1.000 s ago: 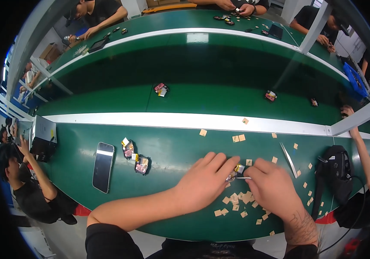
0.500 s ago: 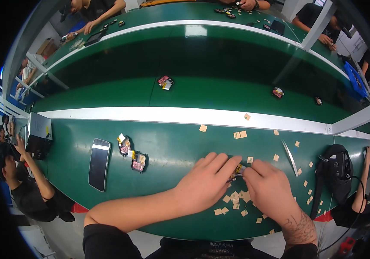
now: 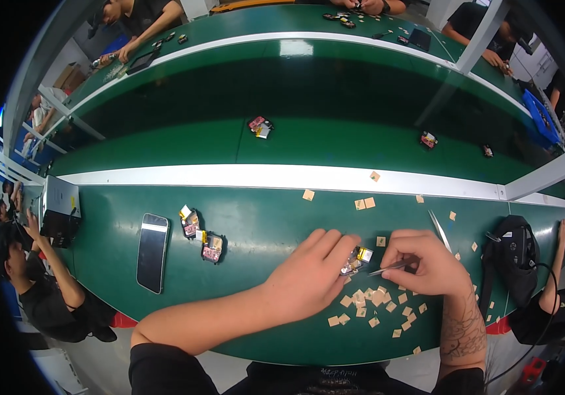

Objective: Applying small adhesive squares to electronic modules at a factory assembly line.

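My left hand (image 3: 309, 268) is closed around a small open electronic unit (image 3: 356, 261), whose silver battery with yellow tape sticks out past the fingertips. Much of the unit's body is hidden by those fingers. To its right, my right hand (image 3: 429, 261) pinches metal tweezers (image 3: 393, 266), their tips pointing left, close beside the unit. Below both hands lies a scatter of small tan square pads (image 3: 376, 298). Two more open units, one (image 3: 191, 222) behind the other (image 3: 212, 247), rest to the left with pink boards showing.
A phone (image 3: 153, 253) lies at left, near a metal box (image 3: 60, 205). Other tweezers (image 3: 438, 228) and a black bag (image 3: 514, 253) are at right. Beyond the white rail (image 3: 282, 175), open units (image 3: 261, 127) sit on a green belt. Co-workers sit around.
My right hand has drawn back rightward from the unit, and its tweezers now show plainly. The unit's battery is more exposed. Beyond the rail, the belt's seam and units have shifted slightly right.
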The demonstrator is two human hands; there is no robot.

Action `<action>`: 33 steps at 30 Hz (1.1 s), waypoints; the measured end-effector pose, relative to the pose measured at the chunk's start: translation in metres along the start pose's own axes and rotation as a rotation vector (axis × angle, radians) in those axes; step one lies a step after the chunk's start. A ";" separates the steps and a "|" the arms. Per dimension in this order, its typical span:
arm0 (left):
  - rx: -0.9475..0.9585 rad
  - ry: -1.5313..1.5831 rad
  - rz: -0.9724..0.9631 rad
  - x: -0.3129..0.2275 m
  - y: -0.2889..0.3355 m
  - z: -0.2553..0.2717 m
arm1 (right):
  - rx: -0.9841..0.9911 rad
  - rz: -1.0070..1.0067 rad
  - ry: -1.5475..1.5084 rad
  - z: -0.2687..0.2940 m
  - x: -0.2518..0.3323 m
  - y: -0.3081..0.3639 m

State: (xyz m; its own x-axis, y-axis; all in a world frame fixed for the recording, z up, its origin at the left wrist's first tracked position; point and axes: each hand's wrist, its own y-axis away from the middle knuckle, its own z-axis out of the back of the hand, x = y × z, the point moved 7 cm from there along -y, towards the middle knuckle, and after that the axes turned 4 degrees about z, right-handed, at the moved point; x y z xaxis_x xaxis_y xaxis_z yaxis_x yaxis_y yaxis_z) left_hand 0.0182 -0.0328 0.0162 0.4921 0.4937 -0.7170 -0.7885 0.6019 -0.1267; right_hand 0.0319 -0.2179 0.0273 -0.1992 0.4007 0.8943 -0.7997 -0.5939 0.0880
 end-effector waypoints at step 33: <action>-0.019 0.038 -0.029 0.011 -0.004 0.008 | -0.181 0.207 0.427 -0.013 0.007 -0.008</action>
State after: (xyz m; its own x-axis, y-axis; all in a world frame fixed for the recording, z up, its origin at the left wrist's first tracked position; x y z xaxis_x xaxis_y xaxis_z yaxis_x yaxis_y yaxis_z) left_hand 0.0293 -0.0246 0.0143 0.5004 0.4519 -0.7385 -0.7814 0.6031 -0.1604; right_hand 0.0298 -0.2013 0.0274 -0.5474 0.5591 0.6227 -0.7968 -0.5758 -0.1834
